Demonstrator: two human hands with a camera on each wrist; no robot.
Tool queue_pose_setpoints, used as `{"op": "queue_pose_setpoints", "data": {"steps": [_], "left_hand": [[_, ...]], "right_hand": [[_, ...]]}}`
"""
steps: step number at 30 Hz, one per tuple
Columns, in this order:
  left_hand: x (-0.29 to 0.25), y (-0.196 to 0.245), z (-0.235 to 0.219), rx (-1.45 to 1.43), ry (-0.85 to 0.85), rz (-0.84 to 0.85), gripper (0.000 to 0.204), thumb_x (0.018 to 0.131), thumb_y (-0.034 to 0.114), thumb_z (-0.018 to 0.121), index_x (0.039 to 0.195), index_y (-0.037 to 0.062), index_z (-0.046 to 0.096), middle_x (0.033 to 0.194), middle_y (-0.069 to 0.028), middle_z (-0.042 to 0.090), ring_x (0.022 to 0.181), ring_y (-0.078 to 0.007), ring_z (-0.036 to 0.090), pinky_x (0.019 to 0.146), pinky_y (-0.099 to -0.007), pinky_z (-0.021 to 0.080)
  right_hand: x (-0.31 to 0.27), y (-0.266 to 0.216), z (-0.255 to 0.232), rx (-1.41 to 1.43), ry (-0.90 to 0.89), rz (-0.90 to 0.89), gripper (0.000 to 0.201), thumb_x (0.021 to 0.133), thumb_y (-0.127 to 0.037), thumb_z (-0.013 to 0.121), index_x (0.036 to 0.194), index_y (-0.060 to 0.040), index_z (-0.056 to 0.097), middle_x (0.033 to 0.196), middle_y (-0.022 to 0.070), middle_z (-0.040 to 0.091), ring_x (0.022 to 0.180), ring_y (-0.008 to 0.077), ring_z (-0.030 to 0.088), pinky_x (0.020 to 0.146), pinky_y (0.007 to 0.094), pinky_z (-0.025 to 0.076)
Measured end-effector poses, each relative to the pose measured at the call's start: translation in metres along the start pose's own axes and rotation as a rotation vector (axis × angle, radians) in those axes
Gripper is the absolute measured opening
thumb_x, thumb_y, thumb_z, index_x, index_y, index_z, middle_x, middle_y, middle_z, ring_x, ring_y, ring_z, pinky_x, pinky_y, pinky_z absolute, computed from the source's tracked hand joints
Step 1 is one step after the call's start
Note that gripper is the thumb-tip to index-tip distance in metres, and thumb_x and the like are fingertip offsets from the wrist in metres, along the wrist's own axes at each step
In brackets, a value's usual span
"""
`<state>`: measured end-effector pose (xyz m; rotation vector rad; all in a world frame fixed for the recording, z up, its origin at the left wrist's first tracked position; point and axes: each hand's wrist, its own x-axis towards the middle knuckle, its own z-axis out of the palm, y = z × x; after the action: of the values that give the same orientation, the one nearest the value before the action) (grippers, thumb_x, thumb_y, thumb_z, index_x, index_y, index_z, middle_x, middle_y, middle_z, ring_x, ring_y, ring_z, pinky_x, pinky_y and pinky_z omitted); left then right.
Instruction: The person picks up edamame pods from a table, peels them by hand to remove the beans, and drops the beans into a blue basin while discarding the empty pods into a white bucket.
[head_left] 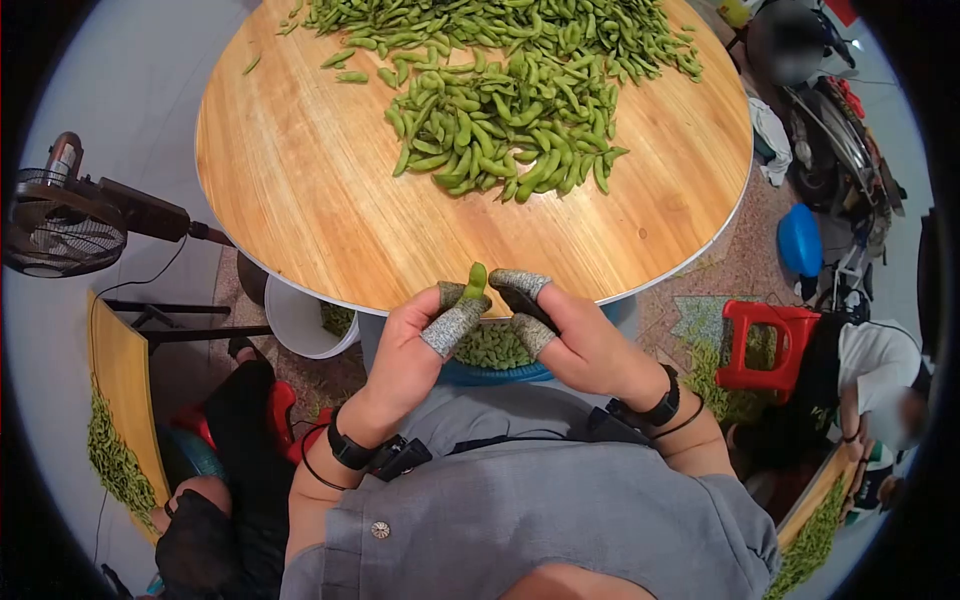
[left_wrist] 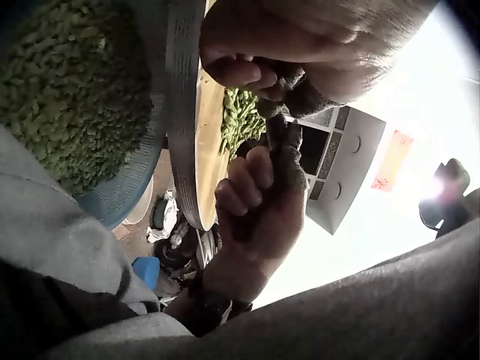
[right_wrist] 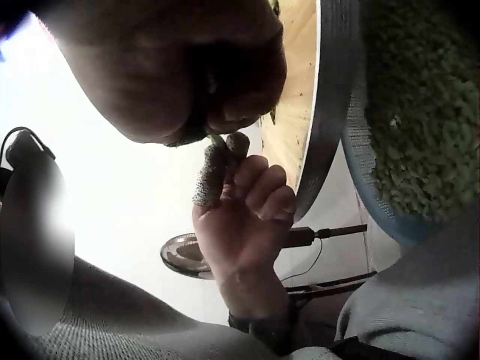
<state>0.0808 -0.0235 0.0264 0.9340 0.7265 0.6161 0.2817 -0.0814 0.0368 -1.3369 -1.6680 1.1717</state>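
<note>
Pod (head_left: 478,280) stands out from the left hand (head_left: 405,350) at the near edge of the round table (head_left: 300,200), its long axis running roughly away from the wearer's body, its free end toward the heap of pods (head_left: 500,120). The left wrist view shows a pale cabinet (left_wrist: 349,172) and a reddish sheet (left_wrist: 392,160) beyond the hands, which the head view does not; the head view alone shows the pod's length clearly. The left hand pinches the pod between covered thumb and finger. The right hand (head_left: 590,345) is just beside it, covered thumb and forefinger bent toward each other, other fingers curled; whether it holds anything I cannot tell. Beans (head_left: 495,346) lie in a blue basket (head_left: 505,375) below.
</note>
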Motion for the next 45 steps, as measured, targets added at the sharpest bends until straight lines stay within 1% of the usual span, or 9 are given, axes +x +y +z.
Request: {"op": "queue_pose_setpoints", "data": {"steps": [5, 20, 22, 28, 33, 37, 40, 42, 45], "left_hand": [[0.002, -0.001, 0.001, 0.091, -0.02, 0.004, 0.018, 0.093, 0.01, 0.054, 0.106, -0.0008, 0.06, 0.094, 0.0002, 0.062, 0.086, -0.0054, 0.055, 0.076, -0.0208, 0.045], [0.007, -0.014, 0.003, 0.952, 0.107, 0.581, 0.015, 0.085, 0.009, 0.06, 0.097, 0.0017, 0.061, 0.078, -0.011, 0.058, 0.072, -0.0208, 0.058, 0.064, -0.0314, 0.047], [0.007, -0.01, 0.002, 0.994, 0.091, 0.579, 0.014, 0.086, 0.009, 0.06, 0.098, 0.0014, 0.061, 0.078, -0.0084, 0.059, 0.072, -0.0188, 0.058, 0.064, -0.0311, 0.047], [0.013, -0.002, -0.015, -0.195, -0.298, -0.19, 0.019, 0.089, 0.015, 0.061, 0.101, 0.0001, 0.061, 0.079, 0.0032, 0.058, 0.068, -0.0107, 0.054, 0.062, -0.0286, 0.047], [0.014, -0.004, 0.005, 1.239, 0.1, 0.508, 0.017, 0.078, 0.013, 0.069, 0.085, 0.0028, 0.058, 0.069, -0.0092, 0.055, 0.058, -0.0241, 0.053, 0.053, -0.0352, 0.044], [0.022, -0.01, 0.001, 1.388, 0.119, 0.819, 0.02, 0.071, 0.011, 0.07, 0.081, 0.0035, 0.054, 0.067, -0.0155, 0.05, 0.06, -0.0325, 0.053, 0.053, -0.037, 0.044], [0.018, -0.008, 0.002, 1.179, 0.042, 0.772, 0.014, 0.08, 0.01, 0.065, 0.087, 0.0019, 0.055, 0.069, -0.01, 0.055, 0.057, -0.0237, 0.053, 0.051, -0.0328, 0.043], [0.011, -0.002, 0.007, 0.259, -0.009, -0.015, 0.01, 0.088, 0.007, 0.054, 0.095, 0.0006, 0.057, 0.074, -0.0047, 0.058, 0.058, -0.0135, 0.052, 0.051, -0.0264, 0.042], [0.011, -0.003, 0.002, -0.165, -0.195, -0.112, 0.018, 0.092, 0.004, 0.043, 0.104, 0.0002, 0.057, 0.079, -0.0017, 0.059, 0.062, -0.0062, 0.05, 0.054, -0.0205, 0.04]], "right_hand": [[0.002, 0.001, 0.002, 0.035, 0.007, -0.04, 0.044, 0.08, -0.006, 0.048, 0.123, 0.0017, 0.044, 0.098, 0.0219, 0.058, 0.09, 0.0374, 0.059, 0.079, 0.0386, 0.047], [0.011, 0.012, 0.006, 0.282, -0.002, -0.001, 0.047, 0.09, -0.007, 0.041, 0.136, -0.007, 0.037, 0.091, 0.002, 0.055, 0.071, 0.0079, 0.051, 0.062, 0.0215, 0.043], [0.011, 0.004, -0.005, 0.825, -0.243, 0.424, 0.045, 0.093, -0.009, 0.038, 0.137, -0.0153, 0.037, 0.07, -0.0048, 0.044, 0.054, 0.0032, 0.038, 0.047, 0.0187, 0.032], [0.008, -0.001, -0.018, 1.241, -0.39, 0.573, 0.043, 0.09, -0.008, 0.034, 0.131, -0.0195, 0.04, 0.065, -0.0075, 0.034, 0.051, 0.0015, 0.029, 0.044, 0.0172, 0.023], [0.005, -0.012, -0.009, 0.966, -0.213, 0.578, 0.038, 0.097, -0.013, 0.037, 0.134, -0.0203, 0.039, 0.064, -0.0082, 0.032, 0.049, 0.0011, 0.025, 0.043, 0.0173, 0.02], [0.004, -0.01, -0.01, 0.868, -0.209, 0.531, 0.039, 0.096, -0.013, 0.038, 0.135, -0.02, 0.038, 0.065, -0.0081, 0.033, 0.051, 0.0015, 0.026, 0.045, 0.0179, 0.022], [0.0, -0.007, -0.013, 0.903, -0.226, 0.488, 0.041, 0.096, -0.012, 0.039, 0.136, -0.0201, 0.037, 0.066, -0.0082, 0.034, 0.051, 0.0017, 0.026, 0.045, 0.0179, 0.022], [-0.004, -0.001, -0.014, 0.958, -0.224, 0.477, 0.041, 0.096, -0.013, 0.04, 0.137, -0.0201, 0.036, 0.066, -0.008, 0.034, 0.051, 0.0015, 0.025, 0.045, 0.0175, 0.021], [-0.007, 0.001, -0.02, 0.961, -0.239, 0.473, 0.043, 0.095, -0.016, 0.047, 0.137, -0.0175, 0.037, 0.068, -0.0064, 0.039, 0.052, 0.0028, 0.032, 0.045, 0.019, 0.025]]}}
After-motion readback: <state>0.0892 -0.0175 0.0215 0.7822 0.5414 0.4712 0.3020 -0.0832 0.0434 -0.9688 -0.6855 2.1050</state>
